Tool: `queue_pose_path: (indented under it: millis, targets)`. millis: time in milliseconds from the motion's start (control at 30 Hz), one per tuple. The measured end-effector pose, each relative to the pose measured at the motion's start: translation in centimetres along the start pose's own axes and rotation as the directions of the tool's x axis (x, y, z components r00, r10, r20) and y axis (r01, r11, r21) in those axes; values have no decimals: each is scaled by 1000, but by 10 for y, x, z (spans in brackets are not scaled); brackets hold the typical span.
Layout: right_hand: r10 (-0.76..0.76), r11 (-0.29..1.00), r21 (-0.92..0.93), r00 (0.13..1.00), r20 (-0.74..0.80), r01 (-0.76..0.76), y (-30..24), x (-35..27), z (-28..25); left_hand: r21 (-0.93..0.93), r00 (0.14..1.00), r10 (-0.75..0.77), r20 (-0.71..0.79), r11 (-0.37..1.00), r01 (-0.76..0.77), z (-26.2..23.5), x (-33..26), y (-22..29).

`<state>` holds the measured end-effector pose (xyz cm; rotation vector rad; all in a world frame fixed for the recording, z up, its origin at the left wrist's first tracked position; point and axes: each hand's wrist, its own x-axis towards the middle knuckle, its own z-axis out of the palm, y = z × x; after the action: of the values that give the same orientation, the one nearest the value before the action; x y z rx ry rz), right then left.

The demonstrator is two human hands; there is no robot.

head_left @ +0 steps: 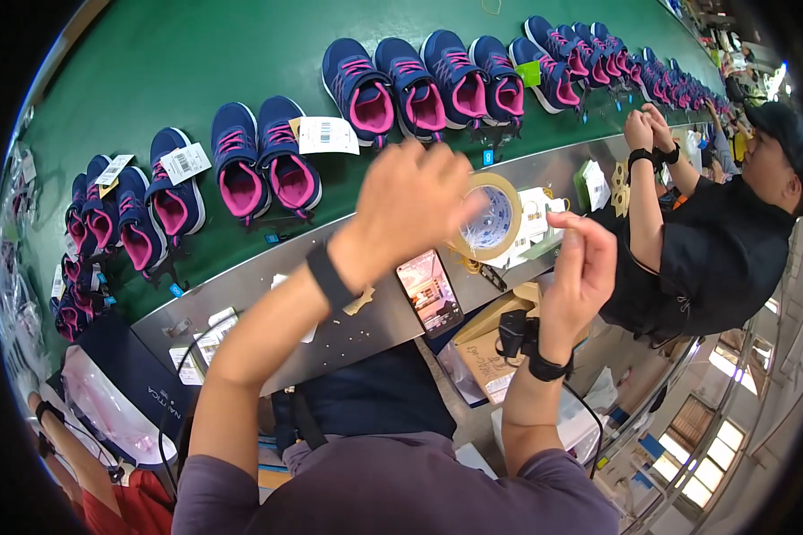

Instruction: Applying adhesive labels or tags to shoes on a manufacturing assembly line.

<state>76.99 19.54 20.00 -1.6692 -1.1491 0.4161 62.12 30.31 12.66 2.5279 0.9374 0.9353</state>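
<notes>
My left hand (410, 205), smeared by motion, hovers over the metal ledge just in front of the shoes. Whether it holds anything cannot be made out. To its right my right hand (584, 272) is raised with thumb and fingers drawn together; anything pinched there is too small to name. Between the hands a large roll of tape (511, 218) lies on the ledge, partly covered by the left thumb. Behind the left hand stands a group of navy sneakers (368, 94) with pink linings and laces. A pair of sneakers (238, 169) beside them carries a white barcode tag (328, 135).
A lit phone (430, 290) lies on the metal ledge (330, 343), near paper scraps and label stacks (207, 343). More tagged shoes line the green conveyor belt (178, 67). An open cardboard box (491, 357) sits below the ledge. A co-worker in black (714, 259) stands to the right.
</notes>
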Motion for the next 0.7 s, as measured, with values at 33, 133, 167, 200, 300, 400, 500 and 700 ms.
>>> queue_pose_path:
  millis: [33,133,167,200,300,400,500,700]
  targets:
    - [53,998,36,999,13,-53,-4,5,-5,119,998,-52,22,992,49,15,3,-19]
    - [8,997,70,995,102,-15,-5,27,-13,291,988,-106,112,954,69,41,6,-56]
    - [8,997,69,992,128,-17,-6,36,-14,295,988,-111,108,953,75,51,7,-61]
    - [-7,994,105,992,128,-7,-6,46,-11,296,977,-90,192,955,30,59,9,-63]
    - [-95,987,152,967,238,60,3,81,6,324,946,-63,318,945,-46,68,5,-74]
    - [-39,999,-3,900,435,45,11,114,31,167,957,8,289,984,-59,61,-2,-85]
    - [-38,964,-185,787,616,191,26,137,53,209,933,26,359,972,-108,47,-6,-89]
    - [227,785,-333,257,939,522,57,159,85,-77,971,-109,212,989,128,1,23,-96]
